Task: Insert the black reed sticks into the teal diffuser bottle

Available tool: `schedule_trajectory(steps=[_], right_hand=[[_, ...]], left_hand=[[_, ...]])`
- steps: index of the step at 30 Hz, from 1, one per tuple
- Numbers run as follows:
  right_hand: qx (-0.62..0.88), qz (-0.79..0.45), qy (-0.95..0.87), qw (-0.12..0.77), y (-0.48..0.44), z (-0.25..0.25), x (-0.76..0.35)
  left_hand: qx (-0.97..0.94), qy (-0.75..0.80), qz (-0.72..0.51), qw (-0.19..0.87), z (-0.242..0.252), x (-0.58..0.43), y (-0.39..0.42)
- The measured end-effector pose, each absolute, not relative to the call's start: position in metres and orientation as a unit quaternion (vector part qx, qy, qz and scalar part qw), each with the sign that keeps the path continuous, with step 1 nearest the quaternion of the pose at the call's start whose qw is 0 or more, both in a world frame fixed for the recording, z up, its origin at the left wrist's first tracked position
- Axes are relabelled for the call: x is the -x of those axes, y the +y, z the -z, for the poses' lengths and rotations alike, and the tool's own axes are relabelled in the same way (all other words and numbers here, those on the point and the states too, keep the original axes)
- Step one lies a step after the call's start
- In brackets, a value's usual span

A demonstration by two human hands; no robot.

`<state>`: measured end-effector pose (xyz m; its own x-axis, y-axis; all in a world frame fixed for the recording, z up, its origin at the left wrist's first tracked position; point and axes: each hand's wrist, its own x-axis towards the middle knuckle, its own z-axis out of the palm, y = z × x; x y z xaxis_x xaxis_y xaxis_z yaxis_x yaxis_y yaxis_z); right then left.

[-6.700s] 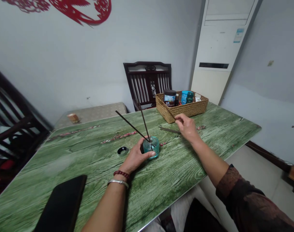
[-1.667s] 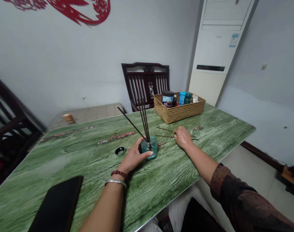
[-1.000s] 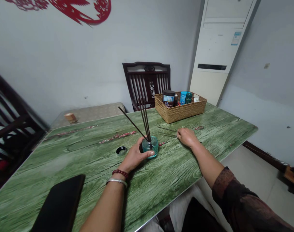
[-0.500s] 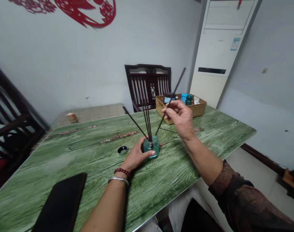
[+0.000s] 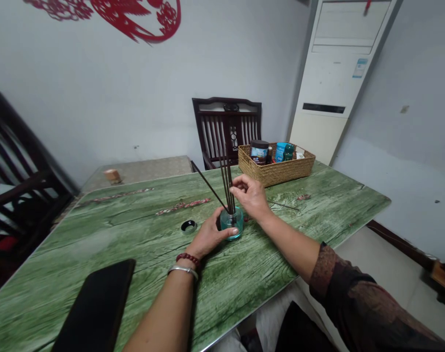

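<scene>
My left fingers (image 5: 229,232) grip the glass bottle (image 5: 238,221); my right fingers (image 5: 235,190) pinch a dark stick (image 5: 233,205) just above its neck.

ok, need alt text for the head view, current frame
A person's left hand holds a teal bottle on a green table while the right hand is at the dark sticks standing in it. A black ring lies left of the bottle and a flat black slab nearer the viewer; a woven basket of containers sits behind.
</scene>
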<state>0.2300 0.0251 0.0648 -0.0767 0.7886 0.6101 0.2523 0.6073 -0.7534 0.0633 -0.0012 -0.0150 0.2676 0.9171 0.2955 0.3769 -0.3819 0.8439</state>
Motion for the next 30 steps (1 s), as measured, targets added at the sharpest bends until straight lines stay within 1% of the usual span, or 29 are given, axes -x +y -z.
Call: schedule_trajectory(steps=[3, 6, 10, 12, 14, 16, 19, 25, 27, 30], right_hand=[[0.406, -0.216, -0.712, 0.531, 0.026, -0.053, -0.232], [0.422, -0.191, -0.722, 0.514, 0.03, -0.046, -0.248], [0.516, -0.1, -0.699, 0.485, 0.047, -0.036, -0.296], [0.579, -0.044, -0.688, 0.435, 0.056, -0.025, -0.323], [0.64, 0.0, -0.678, 0.362, 0.063, -0.011, -0.344], [0.671, 0.017, -0.685, 0.283, 0.066, 0.003, -0.355], [0.658, 0.029, -0.724, 0.206, 0.066, 0.015, -0.354], [0.638, 0.054, -0.758, 0.125, 0.064, 0.015, -0.337], [0.63, 0.058, -0.765, 0.119, 0.063, 0.014, -0.337], [0.62, 0.059, -0.77, 0.137, 0.059, 0.012, -0.338]], left_hand=[[-0.724, 0.452, -0.404, 0.33, 0.016, -0.062, -0.001], [-0.723, 0.444, -0.406, 0.339, 0.016, -0.062, -0.001], [-0.714, 0.456, -0.399, 0.351, 0.012, -0.063, -0.004], [-0.71, 0.463, -0.399, 0.349, 0.01, -0.064, -0.005], [-0.71, 0.468, -0.399, 0.344, 0.009, -0.064, -0.005], [-0.712, 0.472, -0.394, 0.339, 0.01, -0.064, -0.005], [-0.716, 0.477, -0.389, 0.33, 0.011, -0.063, -0.004], [-0.721, 0.462, -0.388, 0.341, 0.013, -0.062, -0.003], [-0.721, 0.461, -0.387, 0.344, 0.013, -0.062, -0.003], [-0.717, 0.471, -0.388, 0.337, 0.014, -0.062, -0.002]])
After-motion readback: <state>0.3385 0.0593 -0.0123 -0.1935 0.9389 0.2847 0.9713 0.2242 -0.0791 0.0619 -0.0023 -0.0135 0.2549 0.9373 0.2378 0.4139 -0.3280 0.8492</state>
